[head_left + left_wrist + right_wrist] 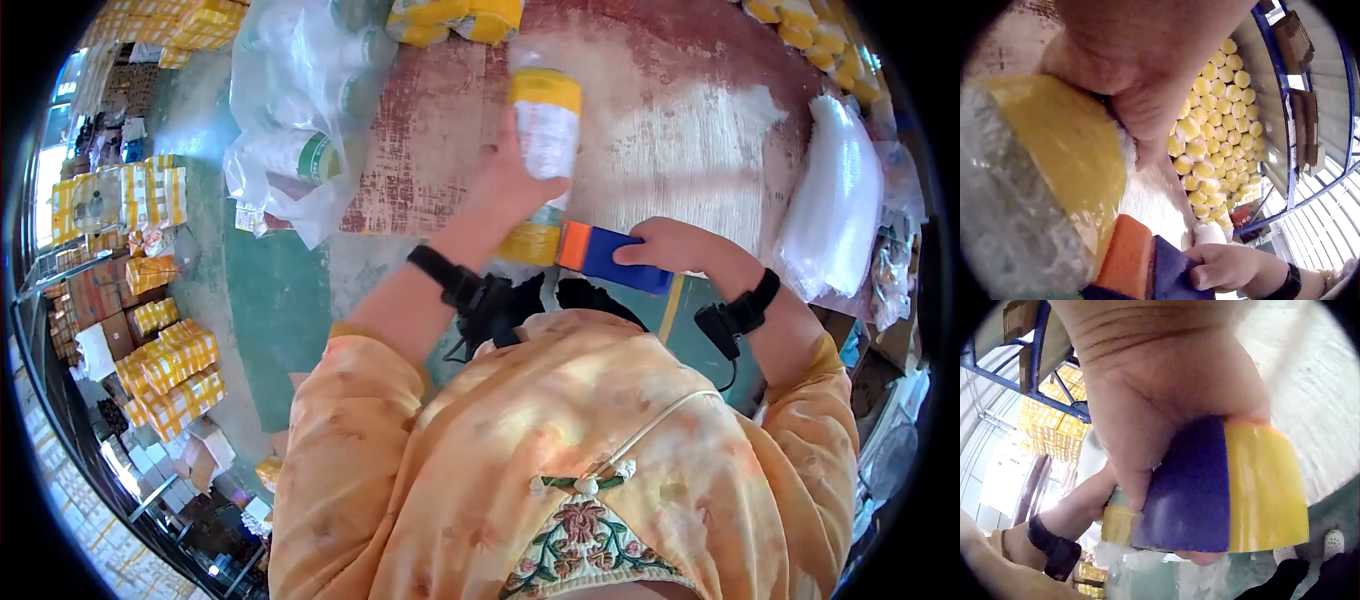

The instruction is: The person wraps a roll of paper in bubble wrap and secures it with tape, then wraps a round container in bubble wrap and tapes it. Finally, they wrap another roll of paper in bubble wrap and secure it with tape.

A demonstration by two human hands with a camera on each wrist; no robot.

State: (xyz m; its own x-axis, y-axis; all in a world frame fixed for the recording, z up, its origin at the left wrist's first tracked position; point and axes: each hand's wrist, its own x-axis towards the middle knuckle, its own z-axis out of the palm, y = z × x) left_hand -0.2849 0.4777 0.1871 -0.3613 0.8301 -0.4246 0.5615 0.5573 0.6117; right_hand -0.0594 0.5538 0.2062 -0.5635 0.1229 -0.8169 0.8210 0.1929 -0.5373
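Note:
My left hand (505,185) grips a cylindrical package (548,125) in clear wrap, with bands of yellow tape round both ends. It stretches away from my body over the worn red and white table (425,140). In my right hand (680,245) is a blue tape dispenser (625,262) with an orange end, held right at the package's near taped end. The right wrist view shows a wide yellow tape roll (1266,487) beside the dispenser's blue side. From the left wrist, the near yellow band (1072,156) overlaps the orange end (1125,256).
A clear plastic bag (300,70) of white containers lies left of the package. To the right stands a roll of bubble wrap (835,200). Several yellow-taped packages (455,18) sit at the far edge. Many yellow-ended cylinders (1222,125) are stacked beyond, near blue shelving (1288,119).

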